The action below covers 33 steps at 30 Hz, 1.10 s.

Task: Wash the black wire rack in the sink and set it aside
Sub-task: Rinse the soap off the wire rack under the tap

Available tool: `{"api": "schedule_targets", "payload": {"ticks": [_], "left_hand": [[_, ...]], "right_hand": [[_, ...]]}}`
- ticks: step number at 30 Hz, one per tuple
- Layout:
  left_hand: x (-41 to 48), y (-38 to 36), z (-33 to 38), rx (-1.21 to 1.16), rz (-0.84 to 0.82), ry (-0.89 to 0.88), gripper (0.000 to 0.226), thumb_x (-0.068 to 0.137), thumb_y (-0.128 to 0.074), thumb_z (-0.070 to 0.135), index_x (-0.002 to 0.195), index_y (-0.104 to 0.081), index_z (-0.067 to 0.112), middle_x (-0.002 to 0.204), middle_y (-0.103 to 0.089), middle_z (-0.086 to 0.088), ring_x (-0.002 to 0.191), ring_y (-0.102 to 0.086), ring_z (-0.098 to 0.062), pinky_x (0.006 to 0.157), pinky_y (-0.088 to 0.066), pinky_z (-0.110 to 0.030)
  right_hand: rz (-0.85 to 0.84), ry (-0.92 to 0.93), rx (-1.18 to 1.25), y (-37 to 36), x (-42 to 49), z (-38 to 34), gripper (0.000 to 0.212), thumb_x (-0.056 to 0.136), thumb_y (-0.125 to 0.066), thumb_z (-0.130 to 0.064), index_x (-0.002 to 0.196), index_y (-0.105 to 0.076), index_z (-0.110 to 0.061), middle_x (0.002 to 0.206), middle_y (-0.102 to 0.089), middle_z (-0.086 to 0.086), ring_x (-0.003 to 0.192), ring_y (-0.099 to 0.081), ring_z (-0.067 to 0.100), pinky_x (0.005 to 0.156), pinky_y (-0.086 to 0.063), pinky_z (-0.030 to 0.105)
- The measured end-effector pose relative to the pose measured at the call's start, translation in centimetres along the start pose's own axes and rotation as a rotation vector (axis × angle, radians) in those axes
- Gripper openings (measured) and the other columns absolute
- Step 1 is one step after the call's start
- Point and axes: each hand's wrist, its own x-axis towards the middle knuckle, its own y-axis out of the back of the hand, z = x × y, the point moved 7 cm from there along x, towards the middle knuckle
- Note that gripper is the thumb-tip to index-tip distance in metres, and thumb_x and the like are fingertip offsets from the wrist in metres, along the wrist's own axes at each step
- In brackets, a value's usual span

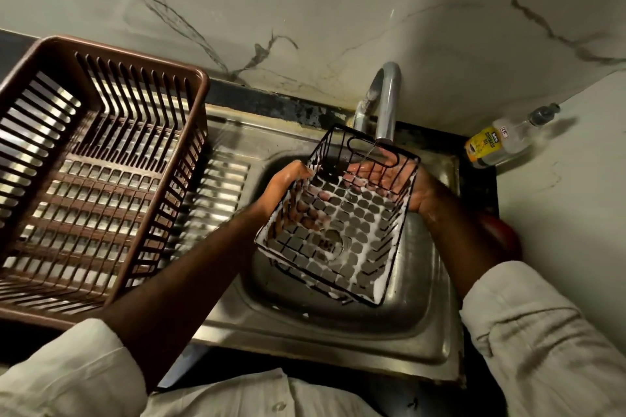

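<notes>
Black wire rack (338, 223) soapy | left hand (288, 181) grips rim | right hand (403, 184) flat against side

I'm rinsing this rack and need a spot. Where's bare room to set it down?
Bare: the ribbed drainboard strip between the brown plastic basket and the basin, and the basket's floor. Crowded: the narrow dark ledge right of the basin, holding the dishwash bottle.

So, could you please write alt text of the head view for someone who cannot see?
A soapy black wire rack is held over a steel sink beneath a curved metal tap; the left hand grips its left wall, the right hand lies at its far end.
</notes>
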Motion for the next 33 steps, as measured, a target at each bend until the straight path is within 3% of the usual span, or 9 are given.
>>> {"api": "schedule_targets", "payload": {"ticks": [2, 5, 9, 12, 16, 18, 25, 30, 33], "left_hand": [[0.1, 0.6, -1.2, -0.028, 0.005, 0.018, 0.036, 0.098, -0.046, 0.029, 0.091, -0.075, 0.01, 0.084, -0.074, -0.02, 0.071, -0.07, -0.033, 0.082, -0.054, -0.044], [0.3, 0.7, -1.5, 0.045, 0.017, 0.016, 0.042, 0.081, -0.057, 0.043, 0.099, -0.071, 0.007, 0.101, -0.069, -0.034, 0.083, -0.068, -0.043, 0.089, -0.052, -0.057], [0.4, 1.3, -1.9, 0.089, 0.038, 0.029, 0.067, 0.078, -0.057, 0.05, 0.115, -0.063, -0.005, 0.097, -0.066, -0.03, 0.075, -0.067, -0.04, 0.067, -0.058, -0.044], [0.3, 1.9, -1.7, 0.141, 0.095, -0.067, 0.042, 0.1, -0.046, 0.042, 0.114, -0.061, 0.006, 0.102, -0.063, -0.021, 0.073, -0.064, -0.035, 0.06, -0.055, -0.04], [-0.3, 1.7, -1.6, 0.197, 0.104, -0.153, 0.033, 0.105, -0.041, 0.036, 0.104, -0.063, 0.012, 0.082, -0.06, -0.007, 0.064, -0.057, -0.022, 0.051, -0.049, -0.031], [-0.6, 1.3, -1.3, 0.207, 0.107, -0.187, 0.028, 0.103, -0.045, 0.033, 0.094, -0.063, 0.013, 0.066, -0.062, 0.004, 0.056, -0.058, -0.013, 0.049, -0.046, -0.026], [-1.3, 2.2, 0.1, 0.416, 0.247, -0.275, 0.035, 0.088, -0.055, 0.053, 0.097, -0.064, 0.02, 0.089, -0.074, -0.002, 0.082, -0.072, -0.019, 0.075, -0.059, -0.041], [-1.9, 3.4, 0.3, 0.431, 0.301, -0.255, 0.053, 0.07, -0.053, 0.068, 0.094, -0.066, 0.024, 0.088, -0.075, 0.0, 0.083, -0.073, -0.021, 0.08, -0.059, -0.046], [-1.7, 3.8, -0.3, 0.331, 0.3, -0.228, 0.043, 0.074, -0.057, 0.061, 0.09, -0.068, 0.022, 0.08, -0.074, -0.001, 0.078, -0.073, -0.023, 0.082, -0.06, -0.052]], "right_hand": [[0.053, -0.025, 0.028, 0.1, 0.1, 0.4, 0.057, 0.085, -0.054, -0.047, 0.105, -0.076, 0.002, 0.116, -0.07, 0.023, 0.111, -0.067, 0.033, 0.105, -0.046, 0.042], [0.2, -0.007, 0.066, 1.5, 0.5, 0.8, 0.049, 0.085, -0.057, -0.044, 0.1, -0.077, -0.002, 0.109, -0.073, 0.019, 0.104, -0.069, 0.032, 0.103, -0.047, 0.041], [0.381, 0.115, 0.078, 3.3, 0.1, 0.4, 0.05, 0.104, -0.038, -0.043, 0.104, -0.068, -0.003, 0.093, -0.075, 0.015, 0.088, -0.073, 0.027, 0.073, -0.061, 0.031], [0.458, 0.198, 0.063, 3.9, -1.2, 0.3, 0.05, 0.104, -0.042, -0.045, 0.114, -0.066, -0.003, 0.101, -0.074, 0.015, 0.093, -0.072, 0.026, 0.073, -0.057, 0.031], [0.466, 0.33, -0.159, 3.6, -1.7, -0.6, 0.022, 0.096, -0.053, 0.001, 0.113, -0.065, 0.007, 0.083, -0.073, 0.008, 0.08, -0.075, 0.021, 0.081, -0.053, 0.033], [0.469, 0.327, -0.242, 3.2, -1.3, -0.6, 0.03, 0.089, -0.048, 0.018, 0.109, -0.067, 0.005, 0.091, -0.072, 0.011, 0.087, -0.074, 0.022, 0.088, -0.051, 0.035], [0.463, 0.299, -0.35, 1.0, 0.8, -0.5, 0.036, 0.086, -0.061, 0.016, 0.121, -0.063, 0.006, 0.096, -0.069, 0.01, 0.085, -0.069, 0.019, 0.076, -0.055, 0.025], [0.48, 0.385, -0.684, -0.5, 2.0, -1.4, 0.021, 0.086, -0.071, 0.002, 0.1, -0.075, -0.013, 0.093, -0.075, 0.017, 0.076, -0.067, 0.02, 0.077, -0.056, 0.035], [0.449, 0.375, -0.752, -0.8, 1.7, -2.2, 0.019, 0.086, -0.073, -0.001, 0.104, -0.075, -0.004, 0.093, -0.075, 0.018, 0.074, -0.067, 0.019, 0.072, -0.056, 0.029]]}}
